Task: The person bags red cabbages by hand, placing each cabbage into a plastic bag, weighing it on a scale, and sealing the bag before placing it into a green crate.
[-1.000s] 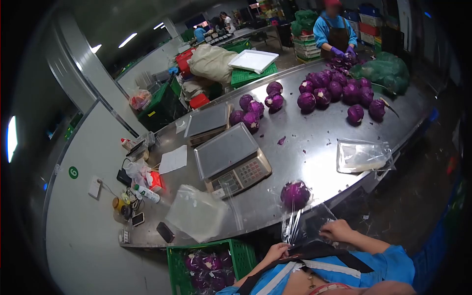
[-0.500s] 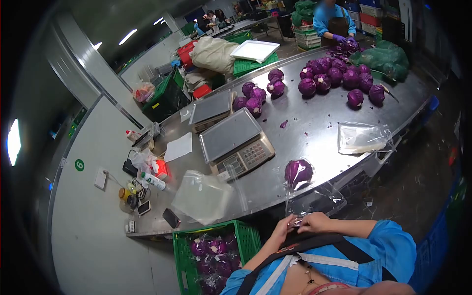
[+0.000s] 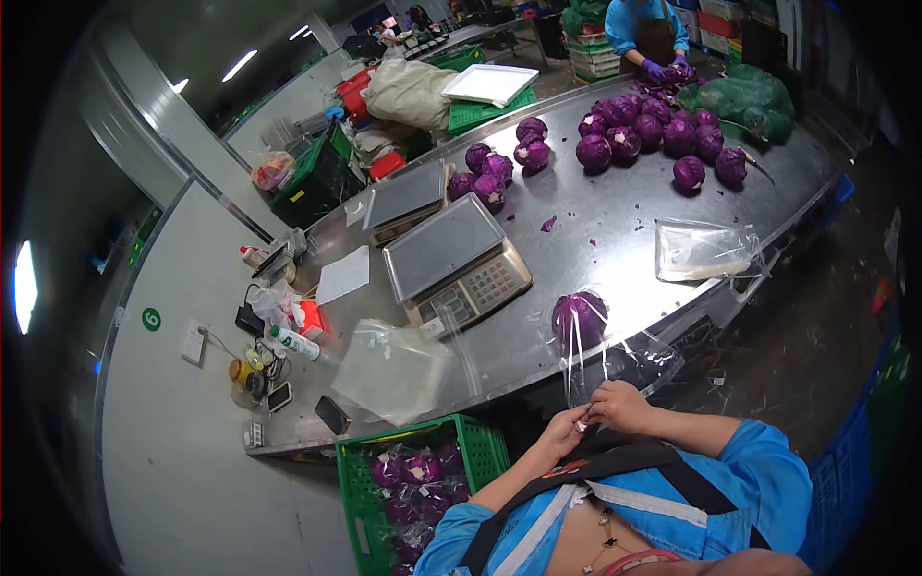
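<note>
A purple cabbage [image 3: 579,319] rests inside a clear plastic bag near the front edge of the steel table [image 3: 538,250]. The bag stretches from the cabbage down to my two hands. My left hand [image 3: 562,432] is closed on the gathered end of the bag, close against my body. Right beside it, my right hand [image 3: 619,407] pinches the same plastic, its fingertips touching those of the other hand. A stack of clear bags [image 3: 396,370] lies to the left of the cabbage, and another pack of bags [image 3: 704,252] to its right.
Two scales [image 3: 456,259] stand left of centre. More cabbages [image 3: 622,144] and a green net sack [image 3: 744,101] lie at the back, where a co-worker [image 3: 648,34] with purple gloves handles leaves. A green crate [image 3: 471,451] of bagged cabbages is below the table's near edge.
Both hands have risen slightly toward the table, still holding the bag. The plastic now runs in taut strands over the cabbage. The whole view has shifted a little.
</note>
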`<action>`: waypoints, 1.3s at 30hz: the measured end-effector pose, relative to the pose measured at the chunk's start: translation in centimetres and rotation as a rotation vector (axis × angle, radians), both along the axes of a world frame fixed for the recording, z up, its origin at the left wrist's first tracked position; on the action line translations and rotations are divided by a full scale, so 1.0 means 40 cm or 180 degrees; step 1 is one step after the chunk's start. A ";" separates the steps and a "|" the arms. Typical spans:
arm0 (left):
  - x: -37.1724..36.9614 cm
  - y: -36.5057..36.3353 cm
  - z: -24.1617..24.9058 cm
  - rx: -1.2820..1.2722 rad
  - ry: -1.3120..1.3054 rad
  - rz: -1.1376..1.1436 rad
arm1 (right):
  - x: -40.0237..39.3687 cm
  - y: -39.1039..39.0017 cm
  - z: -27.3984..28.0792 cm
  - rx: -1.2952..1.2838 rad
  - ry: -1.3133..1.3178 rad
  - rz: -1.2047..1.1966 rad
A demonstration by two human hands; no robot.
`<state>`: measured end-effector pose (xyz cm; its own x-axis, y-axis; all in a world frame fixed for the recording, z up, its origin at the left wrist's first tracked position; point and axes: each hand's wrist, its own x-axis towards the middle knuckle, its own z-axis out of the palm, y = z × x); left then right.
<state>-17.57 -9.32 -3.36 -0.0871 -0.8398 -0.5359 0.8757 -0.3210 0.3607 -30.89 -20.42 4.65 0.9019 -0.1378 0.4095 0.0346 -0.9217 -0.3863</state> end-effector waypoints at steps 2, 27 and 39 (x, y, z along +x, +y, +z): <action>-0.018 -0.011 -0.010 -0.0050 0.0024 -0.0016 | -0.007 -0.013 0.008 -0.0030 0.0046 0.0023; 0.238 -0.241 -0.069 -0.0203 -0.3835 0.0234 | 0.051 -0.452 -0.178 0.3369 0.0928 -0.0746; 0.235 -0.522 0.138 -0.1201 -0.6947 -0.0734 | 0.105 -0.477 -0.307 0.5475 0.0757 -0.1850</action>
